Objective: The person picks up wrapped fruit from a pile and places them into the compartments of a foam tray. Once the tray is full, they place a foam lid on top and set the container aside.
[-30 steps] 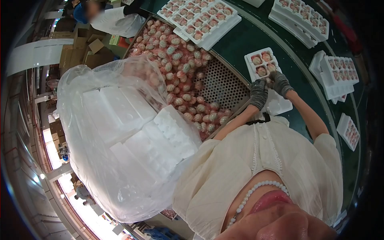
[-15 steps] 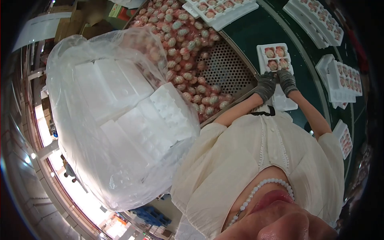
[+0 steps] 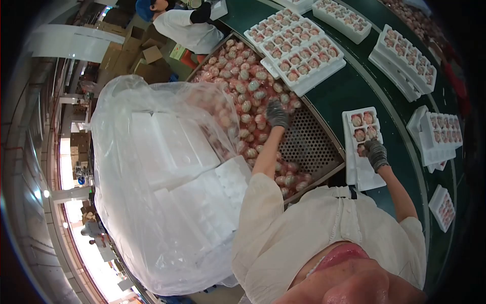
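My left hand [image 3: 277, 114], in a grey glove, reaches into a pile of red and white wrapped balls [image 3: 246, 106] in a bin. Its fingertips are lost among the balls, so their grip is unclear. My right hand [image 3: 375, 154], also gloved, is at a white compartment tray [image 3: 349, 136] on the green surface. Its fingers are closed around a wrapped ball [image 3: 361, 150] in the third row. Two rows above it are filled with similar balls. Another white tray [image 3: 368, 178] lies beneath, sticking out towards my body.
A large clear bag of white trays [image 3: 172, 202] stands left of the bin, whose perforated metal floor [image 3: 309, 142] partly shows. Filled trays [image 3: 298, 48] are stacked ahead, with more [image 3: 405, 61] at the right. A person in a blue cap [image 3: 187, 28] is at the top left.
My left hand has left the tray and moved left into the pile. My right hand stays by the tray, lower along it. The view has shifted, bringing the other person into sight.
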Tool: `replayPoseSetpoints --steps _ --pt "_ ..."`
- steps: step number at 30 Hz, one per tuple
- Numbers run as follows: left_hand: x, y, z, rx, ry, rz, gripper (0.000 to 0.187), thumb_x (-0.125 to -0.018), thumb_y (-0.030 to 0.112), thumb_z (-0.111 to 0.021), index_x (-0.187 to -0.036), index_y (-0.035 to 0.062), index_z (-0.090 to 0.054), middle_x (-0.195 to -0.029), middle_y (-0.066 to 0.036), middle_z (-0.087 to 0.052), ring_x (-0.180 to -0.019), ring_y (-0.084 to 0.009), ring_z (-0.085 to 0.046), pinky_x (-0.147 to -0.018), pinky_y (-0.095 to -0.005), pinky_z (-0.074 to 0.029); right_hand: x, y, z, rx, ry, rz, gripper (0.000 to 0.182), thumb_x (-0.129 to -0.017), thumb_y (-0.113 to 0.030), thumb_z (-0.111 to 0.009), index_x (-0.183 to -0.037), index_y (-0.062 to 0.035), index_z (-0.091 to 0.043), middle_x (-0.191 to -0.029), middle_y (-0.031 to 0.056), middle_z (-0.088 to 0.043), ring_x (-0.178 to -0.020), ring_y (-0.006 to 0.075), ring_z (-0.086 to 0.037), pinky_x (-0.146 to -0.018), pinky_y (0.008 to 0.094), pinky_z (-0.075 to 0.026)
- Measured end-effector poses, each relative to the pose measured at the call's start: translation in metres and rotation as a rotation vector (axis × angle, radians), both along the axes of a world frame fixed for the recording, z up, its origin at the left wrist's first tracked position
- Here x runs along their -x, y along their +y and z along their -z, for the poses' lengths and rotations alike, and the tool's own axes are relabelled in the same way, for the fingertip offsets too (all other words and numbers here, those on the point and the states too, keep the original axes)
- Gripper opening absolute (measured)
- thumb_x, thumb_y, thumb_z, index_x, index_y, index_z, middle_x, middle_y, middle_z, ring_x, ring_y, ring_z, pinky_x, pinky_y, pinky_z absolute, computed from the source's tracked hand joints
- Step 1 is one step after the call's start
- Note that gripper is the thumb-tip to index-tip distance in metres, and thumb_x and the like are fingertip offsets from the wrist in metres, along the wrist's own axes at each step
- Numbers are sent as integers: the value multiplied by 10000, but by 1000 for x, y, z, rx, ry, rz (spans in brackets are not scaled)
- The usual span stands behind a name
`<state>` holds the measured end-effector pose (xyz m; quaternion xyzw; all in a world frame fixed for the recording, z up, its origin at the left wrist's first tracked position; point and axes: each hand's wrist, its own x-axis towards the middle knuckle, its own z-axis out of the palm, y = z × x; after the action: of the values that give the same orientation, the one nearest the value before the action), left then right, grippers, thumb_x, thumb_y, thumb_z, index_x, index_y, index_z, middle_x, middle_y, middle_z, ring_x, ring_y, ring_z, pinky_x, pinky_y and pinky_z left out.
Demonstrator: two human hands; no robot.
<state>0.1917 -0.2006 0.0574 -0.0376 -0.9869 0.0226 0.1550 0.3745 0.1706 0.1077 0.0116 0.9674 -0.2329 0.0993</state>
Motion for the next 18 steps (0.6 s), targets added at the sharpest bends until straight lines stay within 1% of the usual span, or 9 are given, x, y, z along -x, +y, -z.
replayPoseSetpoints --steps 2,3,5,9,12,14,15,17,18 --pt "10 -35 17 -9 80 -20 549 -683 294 -566 -1143 41 -405 -1087 -181 -477 -1055 -292 -431 -904 -371 -323 1 1 14 10 36 35 260 -579 -136 -651 -825 -84 -586 -894 164 -551 -820 311 -534 -716 385 -425" --pt "9 -41 5 -7 79 -8 549 -683 294 -566 -1143 41 -405 -1087 -181 -477 -1055 -292 -431 -904 -371 -323 3 1 18 16 74 59 276 -579 -134 -651 -845 -90 -588 -939 171 -544 -854 312 -528 -747 382 -422" --pt "3 -47 -14 -32 -405 -133 404 -664 198 -580 -1039 86 -485 -1034 -148 -510 -1023 -279 -455 -838 -365 -379 11 0 19 9 62 87 285 -582 -131 -648 -859 -94 -588 -981 175 -530 -877 313 -520 -768 382 -415" --pt "10 -42 -15 23 -451 -160 422 -640 155 -601 -1037 85 -476 -1038 -138 -504 -1022 -280 -451 -831 -355 -384 21 -7 10 -64 72 99 294 -591 -116 -636 -880 -103 -588 -1007 169 -518 -882 310 -518 -770 382 -415" --pt "-4 -40 -14 38 -370 -124 414 -644 170 -602 -1026 78 -472 -997 -128 -515 -964 -280 -482 -814 -361 -393 22 -5 6 -13 45 84 285 -598 -97 -624 -881 -92 -588 -952 159 -533 -863 307 -521 -747 376 -420" --pt "-16 -38 -8 -114 -36 -71 365 -649 194 -602 -970 73 -477 -974 -119 -514 -927 -260 -496 -801 -364 -393 20 -4 21 38 125 105 279 -600 -85 -617 -878 -82 -586 -925 153 -536 -839 307 -524 -729 373 -422" --pt "-21 -34 -4 -114 -35 -71 365 -649 194 -602 -970 73 -477 -974 -119 -514 -927 -260 -496 -801 -364 -393 17 -4 28 90 210 126 274 -603 -74 -610 -875 -72 -585 -899 148 -539 -815 306 -526 -711 370 -424" --pt "-32 -19 9 -622 84 -197 349 -701 241 -580 -972 45 -480 -963 -115 -535 -898 -270 -496 -788 -355 -402 11 -6 31 113 247 121 263 -623 -90 -610 -884 -75 -578 -873 137 -540 -815 292 -525 -709 369 -426" --pt "-25 -30 57 -924 -94 -47 338 -712 252 -573 -963 45 -481 -949 -107 -535 -860 -256 -503 -760 -347 -414 6 -7 28 131 284 119 254 -642 -105 -609 -892 -79 -572 -847 127 -541 -815 279 -524 -707 368 -428"
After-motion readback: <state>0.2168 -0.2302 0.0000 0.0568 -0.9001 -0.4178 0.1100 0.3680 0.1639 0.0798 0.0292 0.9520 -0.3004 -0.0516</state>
